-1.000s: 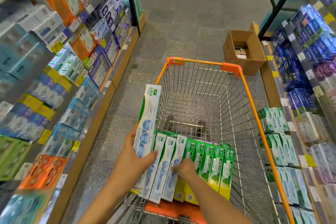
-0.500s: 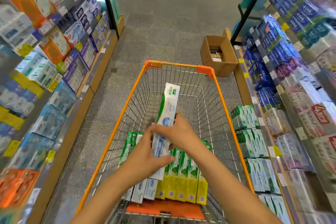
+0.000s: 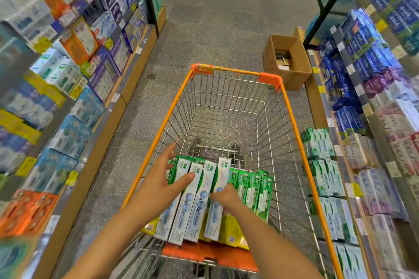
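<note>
**Hand state.** The right hand (image 3: 226,198) has its fingers curled round the lower half of a long white-and-blue toothpaste carton (image 3: 223,170) and grips it from the right edge. The left hand (image 3: 162,180) has its fingers extended and spread and holds nothing. Its thumb lies across the faces of the neighbouring cartons. Whether the palm presses on them cannot be told.

**Position of the carton.** The gripped carton stands on end, leaning against the near end of the orange-rimmed wire shopping cart (image 3: 269,79). It is the rightmost of a row of matching cartons (image 3: 197,199) and stands slightly higher than the others. A set of green cartons (image 3: 254,188) is just beside it on the right. Flat yellow cartons (image 3: 230,231) lie beneath the row.

**Step in hand.** Judged from the grip, the carton is being seated into the row while the left hand steadies the rest.

**Hazards.**
- The carton is probably not fully seated. If released now, it may tip forward into the open part of the basket.
- The row leans on a wire wall only. Lifting the left hand too soon could let the cartons fan apart or topple like dominoes.
- A hard downward push could crush a thin cardboard corner against the yellow cartons below.
- The cart stands on a smooth grey speckled floor (image 3: 215,29). A forward push on the cartons could roll it toward the open brown cardboard box (image 3: 292,75) ahead on the right.

**Surroundings.** Stocked shelves (image 3: 68,75) line both sides of the aisle.
</note>
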Motion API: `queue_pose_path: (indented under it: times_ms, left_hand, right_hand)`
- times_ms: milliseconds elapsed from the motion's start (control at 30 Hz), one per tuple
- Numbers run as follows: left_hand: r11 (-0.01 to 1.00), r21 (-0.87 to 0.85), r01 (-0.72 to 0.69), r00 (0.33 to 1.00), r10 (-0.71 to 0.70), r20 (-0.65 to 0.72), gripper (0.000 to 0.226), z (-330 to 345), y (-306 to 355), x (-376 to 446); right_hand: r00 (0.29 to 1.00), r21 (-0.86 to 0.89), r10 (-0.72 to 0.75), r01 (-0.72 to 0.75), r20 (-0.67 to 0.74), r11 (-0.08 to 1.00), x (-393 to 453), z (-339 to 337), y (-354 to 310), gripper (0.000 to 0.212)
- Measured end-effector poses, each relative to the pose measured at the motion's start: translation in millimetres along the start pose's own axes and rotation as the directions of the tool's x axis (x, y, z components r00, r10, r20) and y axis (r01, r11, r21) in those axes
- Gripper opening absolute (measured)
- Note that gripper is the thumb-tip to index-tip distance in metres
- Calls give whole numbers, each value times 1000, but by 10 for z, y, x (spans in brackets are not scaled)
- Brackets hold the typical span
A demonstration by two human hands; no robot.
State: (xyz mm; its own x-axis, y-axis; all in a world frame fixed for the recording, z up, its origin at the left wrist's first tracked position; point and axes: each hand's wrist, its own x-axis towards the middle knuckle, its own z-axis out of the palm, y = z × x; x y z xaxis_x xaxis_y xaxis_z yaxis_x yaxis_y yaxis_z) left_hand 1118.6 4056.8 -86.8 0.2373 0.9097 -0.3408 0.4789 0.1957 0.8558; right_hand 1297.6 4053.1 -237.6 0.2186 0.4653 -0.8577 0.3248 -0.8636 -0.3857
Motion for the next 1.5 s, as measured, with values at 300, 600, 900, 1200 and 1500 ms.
queue_pose_path:
  times_ms: [300, 600, 900, 1200, 1500]
  left_hand:
    - [999, 49, -12, 998, 15, -56, 66, -99, -163, -102]
    - [942, 198, -270, 957, 286, -55, 71, -266, 586, -651]
    - [577, 427, -696, 717, 594, 365, 84, 1078, 1726, -1360]
    - [331, 198, -923, 371, 625, 687, 86, 3052, 2402, -2124]
    - [250, 186, -950, 281, 431, 858, 71, 4993, 2610, -2191]
  right_hand:
    - [997, -290, -79, 76, 3, 954, 36, 94, 6, 51]
    - [631, -556, -719, 500, -292, 664, -2023, -913, -543, 82]
    - [387, -636, -674, 242, -629, 733, -3878, -2017, 1148, 70]
    - [256, -307, -304, 29, -918, 951, -4670, -2545, 3322, 57]
    - [419, -160, -134, -26, -898, 987, -4280, -3435, 4839, 60]
